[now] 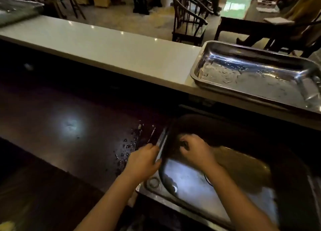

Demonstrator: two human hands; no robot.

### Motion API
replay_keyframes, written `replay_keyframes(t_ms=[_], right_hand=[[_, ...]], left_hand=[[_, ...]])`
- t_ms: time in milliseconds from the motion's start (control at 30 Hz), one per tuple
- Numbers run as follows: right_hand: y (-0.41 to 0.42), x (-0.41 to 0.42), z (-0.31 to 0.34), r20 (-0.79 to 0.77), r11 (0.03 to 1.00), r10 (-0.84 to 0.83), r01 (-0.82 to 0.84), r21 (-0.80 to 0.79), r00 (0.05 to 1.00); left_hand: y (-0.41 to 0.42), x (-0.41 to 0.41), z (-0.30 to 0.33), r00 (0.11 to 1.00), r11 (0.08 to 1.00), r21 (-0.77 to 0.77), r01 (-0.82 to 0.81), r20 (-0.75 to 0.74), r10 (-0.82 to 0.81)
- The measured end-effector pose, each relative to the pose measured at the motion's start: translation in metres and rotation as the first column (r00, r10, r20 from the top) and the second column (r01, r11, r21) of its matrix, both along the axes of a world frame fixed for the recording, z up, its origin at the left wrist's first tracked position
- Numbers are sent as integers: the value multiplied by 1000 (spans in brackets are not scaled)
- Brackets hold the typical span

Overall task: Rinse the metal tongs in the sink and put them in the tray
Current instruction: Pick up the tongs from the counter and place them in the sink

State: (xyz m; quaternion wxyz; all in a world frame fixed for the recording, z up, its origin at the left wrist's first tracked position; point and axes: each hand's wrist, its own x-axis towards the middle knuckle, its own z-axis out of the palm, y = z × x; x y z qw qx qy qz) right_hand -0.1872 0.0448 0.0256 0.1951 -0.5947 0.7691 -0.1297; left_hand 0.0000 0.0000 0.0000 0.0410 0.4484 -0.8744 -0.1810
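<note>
The metal tongs (161,144) are a long, narrow steel strip at the left rim of the sink (243,177). My left hand (143,161) is closed around their near end, and the far end points away over the rim. My right hand (195,152) is inside the basin just right of the tongs, with its fingers curled downward. What lies under them is hidden in shadow. The steel tray (198,71), wet with droplets, stands on the pale counter at the upper right, beyond the sink.
A dark curved spout (163,171) arcs down between my hands toward the basin floor. Thin metal utensils (139,135) and water drops lie on the dark worktop left of the sink. The pale counter (112,52) runs along the back, with chairs and tables beyond it.
</note>
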Motion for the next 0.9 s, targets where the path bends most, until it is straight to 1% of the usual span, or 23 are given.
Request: replay_keyframes(t_ms=[67, 133, 200, 267, 367, 467, 567, 633, 767, 833, 900], right_hand=[[-11, 13, -8, 49, 999, 35, -35, 2, 998], [-21, 29, -19, 73, 995, 93, -95, 23, 993], [-33, 47, -33, 89, 988, 144, -147, 37, 986], [-45, 63, -45, 77, 978, 199, -203, 53, 977], [-57, 83, -63, 1, 941, 320, -318, 116, 947], [-63, 90, -76, -61, 883, 454, -439, 169, 889], [-68, 91, -84, -99, 854, 503, -476, 209, 859], [-71, 91, -86, -111, 849, 513, -485, 209, 851], [-75, 92, -87, -70, 862, 491, -474, 179, 868], [-76, 91, -87, -67, 865, 487, -471, 173, 871], [-74, 89, -87, -50, 879, 467, -457, 134, 883]], left_hand=[[-7, 13, -6, 998, 997, -20, -68, 3, 68], [-12, 27, -16, 993, 994, -27, -109, 49, 110], [-16, 37, -26, 985, 990, -1, -141, 97, 140], [-18, 43, -37, 979, 988, 21, -155, 141, 150], [-17, 49, -51, 971, 986, 63, -153, 194, 138], [-18, 51, -60, 975, 986, 84, -144, 182, 127], [-20, 53, -64, 978, 984, 110, -138, 172, 117], [-22, 53, -65, 980, 982, 138, -128, 167, 105], [-26, 54, -70, 988, 974, 190, -126, 110, 106], [-27, 54, -72, 992, 967, 223, -124, 66, 112], [-26, 54, -70, 990, 958, 253, -132, -6, 138]])
